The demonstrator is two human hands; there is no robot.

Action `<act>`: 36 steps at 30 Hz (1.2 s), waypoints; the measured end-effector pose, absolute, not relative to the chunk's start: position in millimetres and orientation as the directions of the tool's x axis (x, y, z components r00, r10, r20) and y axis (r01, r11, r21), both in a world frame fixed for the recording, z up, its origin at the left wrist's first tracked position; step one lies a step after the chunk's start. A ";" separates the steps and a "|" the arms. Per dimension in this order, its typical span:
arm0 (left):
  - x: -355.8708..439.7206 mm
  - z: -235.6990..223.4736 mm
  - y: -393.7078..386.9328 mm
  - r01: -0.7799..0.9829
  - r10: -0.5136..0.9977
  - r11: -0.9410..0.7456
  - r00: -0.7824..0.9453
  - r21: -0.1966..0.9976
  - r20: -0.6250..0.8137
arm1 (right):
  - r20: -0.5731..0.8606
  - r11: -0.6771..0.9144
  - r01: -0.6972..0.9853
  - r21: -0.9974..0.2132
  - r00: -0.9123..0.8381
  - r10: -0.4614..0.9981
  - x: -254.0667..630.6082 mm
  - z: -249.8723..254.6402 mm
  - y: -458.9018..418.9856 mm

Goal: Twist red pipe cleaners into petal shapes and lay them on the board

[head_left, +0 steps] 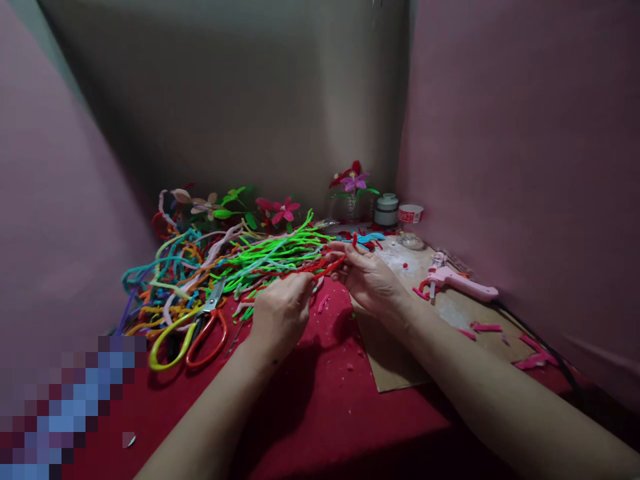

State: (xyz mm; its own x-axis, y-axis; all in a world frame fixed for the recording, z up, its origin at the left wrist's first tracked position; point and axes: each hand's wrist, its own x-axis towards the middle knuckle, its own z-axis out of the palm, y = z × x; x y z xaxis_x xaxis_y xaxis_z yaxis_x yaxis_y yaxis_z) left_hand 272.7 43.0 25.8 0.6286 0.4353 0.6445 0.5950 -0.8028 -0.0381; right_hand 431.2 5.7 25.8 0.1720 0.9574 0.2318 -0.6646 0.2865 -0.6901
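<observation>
While L hand (283, 307) pinches thin red fuzzy pipe cleaner (330, 269), R hand (367, 280) pinches it too; it spans betw. them, bright-green fuzzy stems (255, 255) beyond L hand. Prob. shaping step; next move needs firm pinch.

The red stem (331, 268) and the green stems (280, 252) look fuzzy and matt, kinda like chenille. Scissors (211, 308) have shiny metal blades (216, 293) and smooth, glossy plastic-looking handles (164, 365). Glue gun (465, 285) is smooth pink plastic, slight sheen. Board (395, 370) looks like matt cardboard, desk cover (333, 407) like dull red cloth.
</observation>
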 end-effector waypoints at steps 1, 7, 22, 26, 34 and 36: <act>271.4 25.8 43.2 0.602 0.419 -0.796 0.628 -0.068 0.656 | 0.229 0.283 -0.656 -0.699 0.170 0.958 430.7 25.2 5.5; 267.0 27.3 44.0 0.618 0.368 -0.770 0.633 -0.159 0.681 | 0.208 0.270 -0.643 -0.717 0.173 0.963 428.5 24.6 5.4; 269.6 31.5 46.3 0.501 0.549 -0.816 0.515 0.288 0.658 | 0.169 0.325 -0.613 -0.720 0.299 0.939 431.3 23.9 6.9; 270.3 35.1 43.9 0.452 0.646 -0.762 0.479 0.465 0.594 | 0.170 0.375 -0.608 -0.700 0.368 0.914 435.5 24.0 8.8; 270.2 33.3 42.4 0.415 0.666 -0.746 0.466 0.521 0.582 | 0.188 0.238 -0.557 -0.795 0.147 0.971 421.9 23.5 2.7; 270.5 33.3 41.4 0.397 0.651 -0.758 0.495 0.517 0.576 | 0.225 0.249 -0.510 -0.823 0.109 0.968 417.5 21.0 1.5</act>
